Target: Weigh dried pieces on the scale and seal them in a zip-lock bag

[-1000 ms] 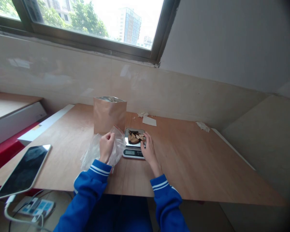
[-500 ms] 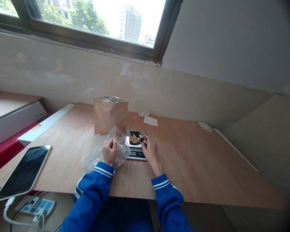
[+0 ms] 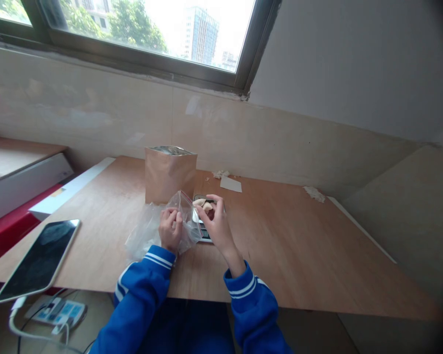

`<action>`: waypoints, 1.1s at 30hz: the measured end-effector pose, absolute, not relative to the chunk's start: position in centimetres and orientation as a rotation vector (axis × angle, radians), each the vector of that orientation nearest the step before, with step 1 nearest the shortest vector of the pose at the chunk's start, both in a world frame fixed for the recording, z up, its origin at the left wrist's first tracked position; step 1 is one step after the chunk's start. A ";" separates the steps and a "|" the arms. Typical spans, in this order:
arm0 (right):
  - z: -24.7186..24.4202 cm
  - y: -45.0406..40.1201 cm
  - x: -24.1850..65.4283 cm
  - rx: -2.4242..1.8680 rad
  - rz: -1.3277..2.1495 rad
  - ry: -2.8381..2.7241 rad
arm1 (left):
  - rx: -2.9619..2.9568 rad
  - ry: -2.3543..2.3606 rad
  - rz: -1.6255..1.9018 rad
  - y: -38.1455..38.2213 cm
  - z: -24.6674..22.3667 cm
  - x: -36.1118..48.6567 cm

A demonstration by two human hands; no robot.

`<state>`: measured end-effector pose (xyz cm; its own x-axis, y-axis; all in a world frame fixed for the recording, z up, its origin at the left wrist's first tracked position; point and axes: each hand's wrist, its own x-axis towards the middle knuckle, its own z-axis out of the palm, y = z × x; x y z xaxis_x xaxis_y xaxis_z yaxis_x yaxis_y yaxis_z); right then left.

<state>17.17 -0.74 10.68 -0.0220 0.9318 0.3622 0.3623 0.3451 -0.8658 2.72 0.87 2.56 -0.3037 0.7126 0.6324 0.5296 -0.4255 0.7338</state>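
Observation:
A clear zip bag (image 3: pixel 186 223) with a red strip along its mouth is pinched in my left hand (image 3: pixel 170 228). Pale dried slices (image 3: pixel 204 203) are between the thumb and fingers of my right hand (image 3: pixel 217 221), beside the bag's mouth and above the scale. The small kitchen scale (image 3: pixel 205 235) lies mostly hidden under my right hand and the bag; what is on its plate cannot be made out well. Behind the bag stands a brown pouch (image 3: pixel 170 177), its foil-lined top open. More clear plastic (image 3: pixel 143 231) lies left of my left hand.
On the left of the wooden table (image 3: pixel 299 255) lies a tablet (image 3: pixel 40 255) with a cable. A power strip (image 3: pixel 59 312) sits below. White card (image 3: pixel 231 184) and crumpled paper (image 3: pixel 313 193) lie near the wall.
My right hand has lifted off the scale's plate and moved left to the bag's mouth, now holding slices. My left hand still grips the bag and has shifted slightly.

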 end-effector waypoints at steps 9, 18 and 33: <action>9.4 -1.0 16.5 -1.092 0.536 -2.136 | 1.750 1.380 2.001 0.7 2.6 2.8; 7.7 0.8 18.8 -1.310 0.251 -1.754 | 1.556 1.495 2.060 0.4 3.1 3.1; 5.2 0.6 19.2 -1.376 0.178 -1.910 | 1.567 1.502 2.011 0.5 2.5 3.1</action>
